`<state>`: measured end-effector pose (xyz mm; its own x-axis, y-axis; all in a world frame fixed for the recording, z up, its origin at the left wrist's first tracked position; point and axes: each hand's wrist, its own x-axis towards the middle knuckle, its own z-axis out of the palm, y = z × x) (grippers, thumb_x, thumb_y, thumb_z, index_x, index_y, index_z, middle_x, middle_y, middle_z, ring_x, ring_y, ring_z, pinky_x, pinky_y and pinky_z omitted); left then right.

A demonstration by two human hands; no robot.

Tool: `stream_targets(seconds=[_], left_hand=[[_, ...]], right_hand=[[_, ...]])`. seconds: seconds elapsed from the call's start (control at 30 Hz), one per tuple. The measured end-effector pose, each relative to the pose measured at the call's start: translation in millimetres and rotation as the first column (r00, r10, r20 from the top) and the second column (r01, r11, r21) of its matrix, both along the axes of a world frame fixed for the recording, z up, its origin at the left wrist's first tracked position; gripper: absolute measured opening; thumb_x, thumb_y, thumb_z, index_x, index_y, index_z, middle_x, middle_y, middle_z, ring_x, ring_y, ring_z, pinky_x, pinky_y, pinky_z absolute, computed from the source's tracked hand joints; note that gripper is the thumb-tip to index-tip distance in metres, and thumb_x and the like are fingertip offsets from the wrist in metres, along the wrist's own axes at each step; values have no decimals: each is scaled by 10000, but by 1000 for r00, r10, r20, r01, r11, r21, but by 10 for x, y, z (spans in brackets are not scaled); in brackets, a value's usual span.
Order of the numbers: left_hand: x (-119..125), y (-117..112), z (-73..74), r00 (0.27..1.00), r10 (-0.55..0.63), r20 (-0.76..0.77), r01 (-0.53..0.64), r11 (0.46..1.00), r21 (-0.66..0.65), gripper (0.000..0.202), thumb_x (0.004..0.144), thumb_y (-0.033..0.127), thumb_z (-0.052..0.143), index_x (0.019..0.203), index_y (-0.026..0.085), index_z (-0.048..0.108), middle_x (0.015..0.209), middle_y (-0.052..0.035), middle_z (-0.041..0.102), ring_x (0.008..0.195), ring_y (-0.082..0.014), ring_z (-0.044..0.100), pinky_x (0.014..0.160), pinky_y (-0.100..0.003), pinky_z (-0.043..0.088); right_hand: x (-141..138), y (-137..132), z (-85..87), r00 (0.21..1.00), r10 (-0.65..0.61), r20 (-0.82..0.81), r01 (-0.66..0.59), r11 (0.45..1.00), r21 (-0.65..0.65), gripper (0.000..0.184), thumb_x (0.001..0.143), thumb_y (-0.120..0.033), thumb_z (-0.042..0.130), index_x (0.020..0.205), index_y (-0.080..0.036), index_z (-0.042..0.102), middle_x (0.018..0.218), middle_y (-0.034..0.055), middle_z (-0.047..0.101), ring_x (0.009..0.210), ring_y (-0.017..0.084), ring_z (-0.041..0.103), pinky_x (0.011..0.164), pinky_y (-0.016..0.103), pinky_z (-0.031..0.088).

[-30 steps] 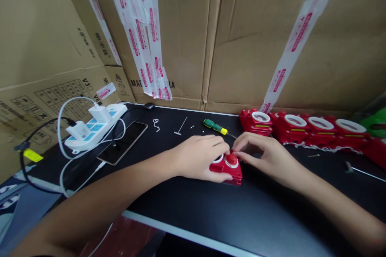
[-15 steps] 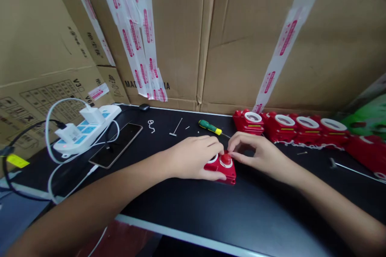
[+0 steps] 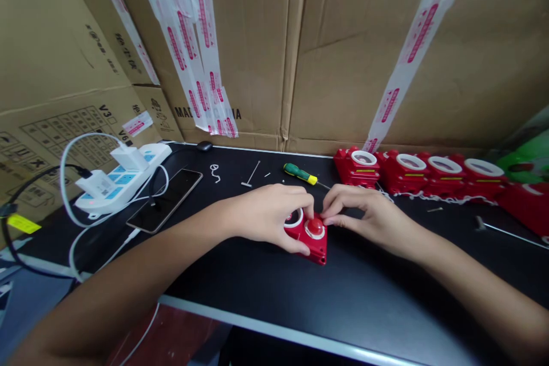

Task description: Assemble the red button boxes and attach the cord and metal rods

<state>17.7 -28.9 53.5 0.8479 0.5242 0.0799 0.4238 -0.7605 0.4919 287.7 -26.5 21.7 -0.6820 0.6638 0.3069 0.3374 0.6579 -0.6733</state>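
A red box-shaped unit lies on the black table. On its top are a white ring with a dark centre and a glossy red dome in a pale collar. My left hand grips the unit from the left, thumb along the near side and fingers over the far side. My right hand is closed in a pinch at the unit's right edge, its fingertips beside the red dome. Whatever lies between those fingertips is too small to make out. Just behind the hands lies a green and yellow screwdriver.
Similar red units stand in a row at the back right. A T-handled tool and small screws lie behind my left hand; another T-handled tool is far right. Left are a phone and power strip. Cardboard walls the back.
The red unit has turned slightly and sits a little further left in view, with more of its white ring showing. Both hands stay at it. The camera view has shifted slightly.
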Motion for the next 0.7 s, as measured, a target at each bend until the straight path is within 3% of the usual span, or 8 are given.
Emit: stream_targets(seconds=[0.17,0.23,0.3,0.33,0.4,0.5,0.57,0.7], left_hand=[[-4,-4,7,1000,11,-6,-11,1000,-29,480,796,438,898,1136,202,654,1137,-35,695,1037,-216,661,890,-313,479],[-9,-3,8,999,40,-13,-40,998,-44,545,782,455,904,1176,199,627,1176,-45,695,1051,-227,664,883,-322,482],[-11,2,12,998,66,-17,-67,996,-56,601,769,455,911,1215,194,605,1224,-62,693,1070,-238,666,885,-331,488],[-11,5,15,997,70,-20,-71,996,-58,610,765,452,914,1223,193,604,1237,-67,692,1079,-242,664,891,-334,489],[-5,6,27,998,60,-33,-61,997,-41,596,771,446,913,1225,192,622,1239,-72,693,1100,-248,657,908,-336,490],[11,-4,58,996,39,-86,-38,999,8,604,798,449,902,1273,181,643,1219,-78,689,1111,-253,655,928,-336,484],[24,-18,80,991,40,-125,-36,999,31,634,819,458,889,1328,172,642,1226,-84,679,1111,-255,656,942,-340,483],[41,-43,102,986,53,-160,-47,998,40,658,828,464,883,1367,170,646,1236,-80,674,1098,-251,657,953,-344,483]], right_hand=[[31,1,102,999,22,-25,-21,999,34,118,946,-351,795,964,-236,806,1028,54,743,908,183,730,840,323,579],[78,21,160,990,-67,-126,80,991,104,169,917,-371,823,1001,-233,776,1064,64,735,857,187,715,769,329,586],[124,55,182,951,-249,-182,284,937,203,166,956,-374,771,1000,-218,736,1047,77,727,795,191,686,678,327,560],[134,73,173,931,-341,-132,365,892,267,157,988,-362,724,1018,-207,723,1043,86,727,788,199,679,664,333,548],[112,103,116,865,-487,116,404,816,415,237,1010,-343,679,1174,-172,698,1150,123,728,867,243,708,691,365,554],[-21,135,-5,596,-643,480,368,751,549,525,1028,-409,643,1453,-112,561,1374,188,660,1009,334,740,654,399,558],[-126,157,-66,479,-663,575,345,745,571,446,1068,-379,562,1413,-98,593,1293,189,689,943,343,753,601,390,527],[-231,207,-93,471,-633,614,315,771,554,301,1090,-293,486,1152,-95,704,1127,174,702,826,300,743,555,343,455]])
